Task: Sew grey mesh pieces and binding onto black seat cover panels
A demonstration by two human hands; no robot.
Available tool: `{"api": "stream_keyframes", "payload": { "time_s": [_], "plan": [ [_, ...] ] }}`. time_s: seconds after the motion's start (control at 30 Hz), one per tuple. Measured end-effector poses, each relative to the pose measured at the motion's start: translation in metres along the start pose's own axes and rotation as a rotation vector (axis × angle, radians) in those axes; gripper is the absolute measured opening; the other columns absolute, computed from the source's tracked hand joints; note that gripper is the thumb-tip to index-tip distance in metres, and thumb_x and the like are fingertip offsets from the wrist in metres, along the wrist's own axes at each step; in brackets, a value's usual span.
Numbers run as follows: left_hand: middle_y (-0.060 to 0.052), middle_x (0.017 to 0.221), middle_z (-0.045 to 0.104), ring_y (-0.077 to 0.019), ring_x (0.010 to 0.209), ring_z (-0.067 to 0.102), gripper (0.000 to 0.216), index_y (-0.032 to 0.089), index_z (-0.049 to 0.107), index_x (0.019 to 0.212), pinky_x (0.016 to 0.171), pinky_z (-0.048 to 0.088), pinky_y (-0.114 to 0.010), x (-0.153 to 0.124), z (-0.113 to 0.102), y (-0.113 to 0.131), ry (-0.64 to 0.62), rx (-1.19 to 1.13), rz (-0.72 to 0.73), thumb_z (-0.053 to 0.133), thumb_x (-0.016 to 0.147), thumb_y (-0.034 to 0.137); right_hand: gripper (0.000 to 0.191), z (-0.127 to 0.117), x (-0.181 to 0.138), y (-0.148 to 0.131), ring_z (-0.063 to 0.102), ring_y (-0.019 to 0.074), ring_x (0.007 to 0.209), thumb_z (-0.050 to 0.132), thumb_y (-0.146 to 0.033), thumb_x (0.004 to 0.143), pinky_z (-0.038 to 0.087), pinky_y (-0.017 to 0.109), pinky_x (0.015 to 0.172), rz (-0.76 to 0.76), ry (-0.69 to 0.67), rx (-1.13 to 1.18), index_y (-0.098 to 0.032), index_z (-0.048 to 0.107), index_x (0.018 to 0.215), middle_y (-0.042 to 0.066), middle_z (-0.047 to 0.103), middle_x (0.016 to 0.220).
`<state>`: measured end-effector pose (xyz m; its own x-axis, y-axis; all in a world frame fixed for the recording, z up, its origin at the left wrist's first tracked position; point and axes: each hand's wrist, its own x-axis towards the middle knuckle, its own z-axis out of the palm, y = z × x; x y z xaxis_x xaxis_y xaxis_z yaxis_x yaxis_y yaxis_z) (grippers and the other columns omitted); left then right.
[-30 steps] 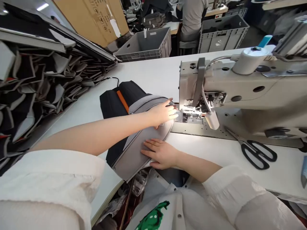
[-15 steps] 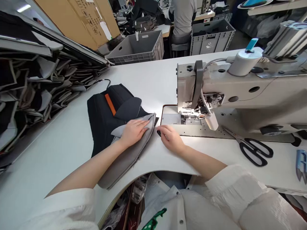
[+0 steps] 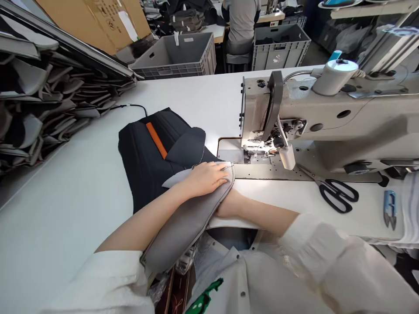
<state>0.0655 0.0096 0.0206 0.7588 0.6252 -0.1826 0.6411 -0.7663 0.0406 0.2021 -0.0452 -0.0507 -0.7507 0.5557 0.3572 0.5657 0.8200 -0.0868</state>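
Left hand [image 3: 207, 178] lies flat, fingers together, on grey fabric panel [image 3: 186, 222] at frame centre; right hand [image 3: 229, 205] tucked under panel's edge, fingers hidden, can't tell; sewing machine [image 3: 294, 113] upper right.

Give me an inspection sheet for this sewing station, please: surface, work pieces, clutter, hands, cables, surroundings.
Surface: white table, with a curved cutout at the person's seat.
Job's things: grey panel lies left of the sewing machine and overhangs the table edge; black piece with an orange strip lies beneath and behind it.
Clutter: scissors and blue snips on the table right of the needle.
Hands: left hand flat on top of the grey panel; right hand tucked under its edge, fingers hidden.
Cables: black cable on the table by the stacks.
Surroundings: stacked cut pieces at left; grey crates and a seated person behind.
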Motion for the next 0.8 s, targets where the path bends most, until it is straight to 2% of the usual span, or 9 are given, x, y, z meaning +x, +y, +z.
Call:
{"api": "stream_keyframes", "payload": {
  "time_s": [0.07, 0.13, 0.23, 0.3, 0.37, 0.57, 0.8],
  "plan": [
    [0.000, 0.147, 0.040, -0.0233, 0.115, 0.053, 0.038, 0.027, 0.056, 0.127, 0.093, 0.045, -0.036, 0.005, 0.009, 0.003, -0.012, 0.003, -0.017, 0.036, 0.096, 0.037, 0.031, -0.013, -0.032, 0.007, 0.058, 0.0180, 0.101, 0.046, -0.038, 0.094, 0.042, 0.039, 0.097, -0.130, -0.063, 0.070, -0.014, 0.066, 0.100, 0.004, 0.067, 0.098],
    [-0.002, 0.149, 0.035, -0.0235, 0.113, 0.054, 0.045, 0.023, 0.046, 0.137, 0.098, 0.042, -0.037, 0.006, 0.013, 0.007, -0.005, -0.001, -0.048, 0.040, 0.094, 0.037, 0.027, -0.025, -0.058, 0.022, 0.056, 0.0187, 0.105, 0.047, -0.031, 0.093, 0.041, 0.036, 0.098, -0.179, -0.071, 0.138, -0.017, 0.066, 0.106, 0.006, 0.067, 0.105],
    [-0.005, 0.148, 0.037, -0.0242, 0.113, 0.054, 0.056, 0.018, 0.041, 0.140, 0.102, 0.039, -0.038, 0.008, 0.011, 0.011, -0.031, -0.011, -0.087, 0.046, 0.087, 0.035, 0.034, -0.034, -0.073, 0.048, 0.057, 0.0194, 0.099, 0.039, -0.019, 0.094, 0.046, 0.033, 0.086, 0.018, -0.016, 0.150, -0.014, 0.060, 0.120, 0.010, 0.066, 0.110],
    [-0.004, 0.146, 0.041, -0.0244, 0.115, 0.054, 0.056, 0.018, 0.044, 0.137, 0.102, 0.040, -0.038, 0.012, 0.010, 0.013, -0.046, -0.021, -0.087, 0.047, 0.084, 0.034, 0.038, -0.031, -0.068, 0.059, 0.056, 0.0209, 0.089, 0.037, -0.019, 0.094, 0.046, 0.034, 0.078, 0.166, -0.014, 0.100, -0.011, 0.056, 0.126, 0.012, 0.066, 0.105],
    [-0.005, 0.144, 0.044, -0.0242, 0.116, 0.053, 0.055, 0.018, 0.045, 0.136, 0.102, 0.040, -0.038, 0.017, 0.009, 0.016, -0.036, -0.021, -0.088, 0.045, 0.083, 0.033, 0.041, -0.026, -0.059, 0.064, 0.055, 0.0221, 0.084, 0.040, -0.023, 0.093, 0.045, 0.035, 0.074, 0.247, -0.039, 0.044, -0.009, 0.055, 0.128, 0.013, 0.065, 0.100],
    [-0.006, 0.142, 0.046, -0.0251, 0.114, 0.054, 0.055, 0.015, 0.047, 0.134, 0.098, 0.043, -0.038, 0.041, 0.009, 0.023, 0.014, 0.034, -0.072, 0.044, 0.083, 0.032, 0.041, -0.029, -0.060, 0.066, 0.059, 0.0176, 0.077, 0.044, -0.029, 0.093, 0.034, 0.029, 0.058, 0.409, -0.151, -0.043, -0.016, 0.057, 0.129, 0.006, 0.067, 0.083],
    [-0.009, 0.138, 0.049, -0.0271, 0.112, 0.056, 0.049, 0.012, 0.054, 0.129, 0.094, 0.045, -0.040, 0.072, 0.009, 0.023, 0.089, 0.106, -0.034, 0.044, 0.083, 0.027, 0.038, -0.034, -0.072, 0.075, 0.058, 0.0146, 0.066, 0.044, -0.022, 0.090, 0.029, 0.029, 0.056, 0.512, -0.054, -0.195, -0.018, 0.063, 0.123, 0.003, 0.066, 0.071]
  ]
}}
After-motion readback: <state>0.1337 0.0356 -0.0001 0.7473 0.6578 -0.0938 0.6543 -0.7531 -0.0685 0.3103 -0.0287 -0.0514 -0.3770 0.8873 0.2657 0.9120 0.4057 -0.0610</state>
